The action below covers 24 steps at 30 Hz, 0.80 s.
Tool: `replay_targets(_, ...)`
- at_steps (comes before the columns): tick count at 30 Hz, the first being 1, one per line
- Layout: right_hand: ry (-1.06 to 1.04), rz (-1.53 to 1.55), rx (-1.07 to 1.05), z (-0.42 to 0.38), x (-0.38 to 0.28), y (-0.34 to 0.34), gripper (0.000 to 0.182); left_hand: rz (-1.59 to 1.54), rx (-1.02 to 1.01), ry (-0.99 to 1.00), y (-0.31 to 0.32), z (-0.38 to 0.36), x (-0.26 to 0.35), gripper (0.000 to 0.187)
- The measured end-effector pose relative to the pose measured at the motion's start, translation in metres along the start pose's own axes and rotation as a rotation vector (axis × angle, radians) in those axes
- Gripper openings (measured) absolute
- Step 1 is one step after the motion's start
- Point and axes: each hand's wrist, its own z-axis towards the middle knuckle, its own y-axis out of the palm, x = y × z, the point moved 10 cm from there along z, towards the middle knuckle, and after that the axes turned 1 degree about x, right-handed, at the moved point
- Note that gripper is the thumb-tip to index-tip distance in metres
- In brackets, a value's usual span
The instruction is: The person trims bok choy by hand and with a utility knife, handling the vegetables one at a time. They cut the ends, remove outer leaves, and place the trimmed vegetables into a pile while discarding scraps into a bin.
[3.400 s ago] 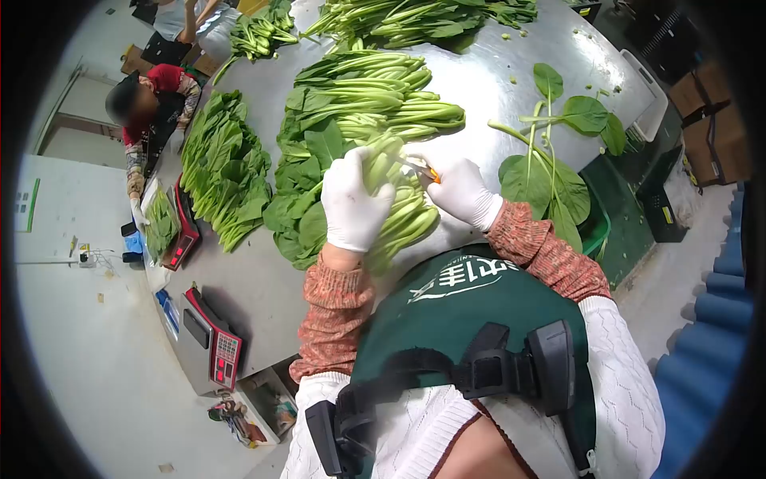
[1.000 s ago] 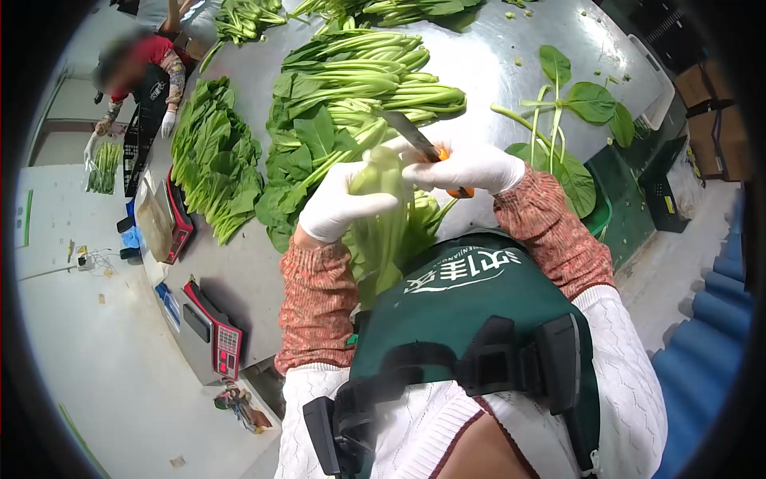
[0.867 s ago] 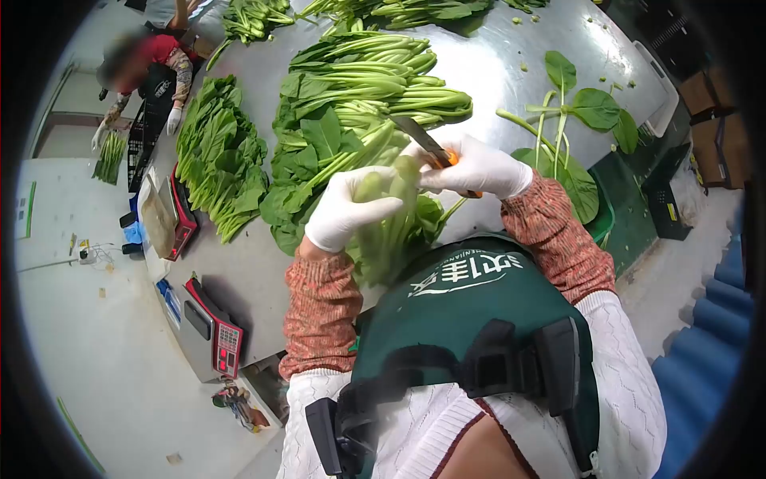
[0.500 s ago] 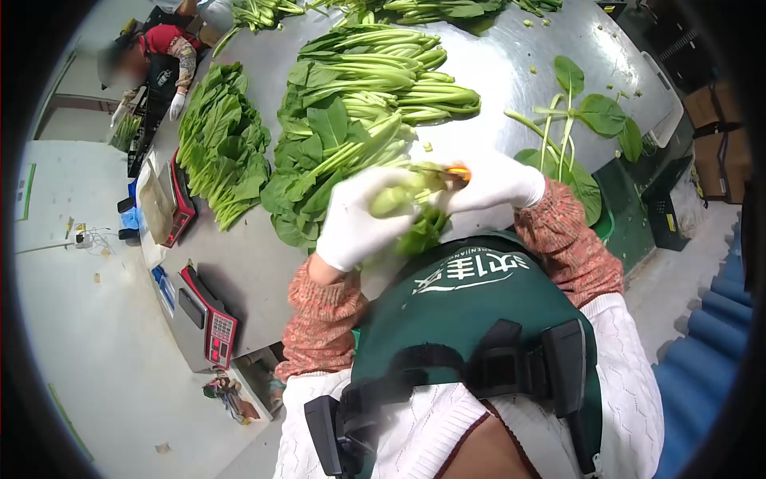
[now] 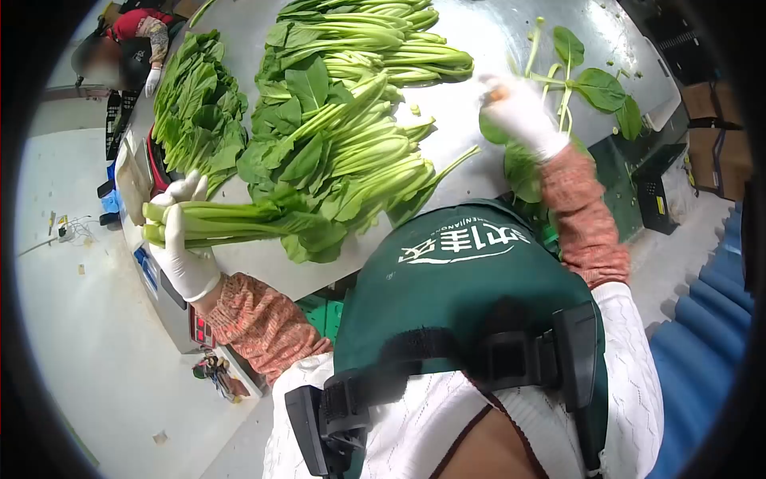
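Observation:
My left hand [image 5: 182,239], in a white glove, is wrapped round the stem end of a bunch of leafy greens [image 5: 263,223] at the left, its leaves pointing right. Beside it lies a large heap of greens [image 5: 351,144] on the metal table [image 5: 455,172], and another pile [image 5: 199,104] sits further left. My right hand [image 5: 515,112], gloved and blurred, is over the table at the right with its fingers bent together round something small and orange. Loose leafy stalks [image 5: 600,89] lie just right of it.
A co-worker [image 5: 140,40] in red stands at the upper left. A red scale [image 5: 199,326] is partly hidden below my left forearm. Black crates [image 5: 658,188] and cardboard boxes [image 5: 718,160] stand at the right, with small green scraps on the table.
My left hand has moved left and down with the bunch, away from my right hand. My right hand has moved up and right, towards the loose stalks. The view has shifted slightly.

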Motion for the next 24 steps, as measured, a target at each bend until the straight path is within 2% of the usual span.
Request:
replay_targets(1,0.007,-0.156,-0.216,-0.008,-0.056,0.025,0.034,-0.008,-0.025,0.006,0.001,0.001,0.000,0.016)
replay_targets(2,-0.078,0.015,-0.382,-0.021,-0.075,0.068,0.034,-0.014,-0.048,0.015,0.000,0.002,0.000,0.017)
replay_targets(3,-0.204,-0.140,-0.444,-0.032,-0.078,0.111,0.033,-0.018,-0.068,0.025,-0.001,0.002,0.002,0.019)
replay_targets(4,-0.231,-0.121,-0.529,-0.042,-0.078,0.143,0.030,0.079,-0.024,0.043,0.000,0.000,0.010,0.017)
replay_targets(7,-0.153,0.106,-0.462,-0.033,-0.080,0.142,0.029,0.463,-0.009,0.101,0.003,-0.005,0.023,0.014)
replay_targets(8,-0.091,0.183,-0.514,-0.027,-0.073,0.139,0.027,0.572,0.030,0.106,0.007,-0.010,0.023,0.014)
replay_targets(9,-0.001,0.273,-0.499,-0.020,-0.082,0.113,0.029,0.733,-0.043,0.120,0.016,-0.013,0.023,0.015)
replay_targets(11,0.209,0.532,-0.463,-0.009,-0.096,0.070,0.032,0.814,-0.177,0.129,0.048,-0.024,0.004,0.017)
replay_targets(12,0.206,0.556,-0.465,-0.003,-0.109,0.054,0.033,0.875,-0.272,0.259,0.079,-0.032,0.004,0.019)
replay_targets(15,-0.059,0.536,-0.318,0.010,-0.135,0.030,0.039,0.961,-0.467,0.603,0.166,-0.060,-0.005,0.032)
replay_targets(16,0.049,0.566,-0.386,0.005,-0.146,0.021,0.033,0.997,-0.492,0.660,0.187,-0.067,-0.008,0.034)
replay_targets(17,0.156,0.726,-0.443,-0.003,-0.148,0.020,0.025,1.032,-0.517,0.719,0.204,-0.074,-0.010,0.038)
replay_targets(19,0.051,0.867,-0.287,-0.002,-0.161,-0.012,0.026,1.004,-0.463,0.680,0.208,-0.069,-0.010,0.037)
replay_targets(20,0.231,1.005,-0.246,-0.009,-0.157,-0.025,0.023,0.973,-0.442,0.668,0.206,-0.064,-0.010,0.037)
replay_targets(21,0.080,0.946,-0.116,-0.005,-0.140,-0.019,0.018,0.942,-0.421,0.653,0.205,-0.060,-0.011,0.036)
replay_targets(24,-0.185,0.344,0.127,-0.017,-0.156,-0.045,0.027,0.849,-0.430,0.596,0.209,-0.058,-0.017,0.033)
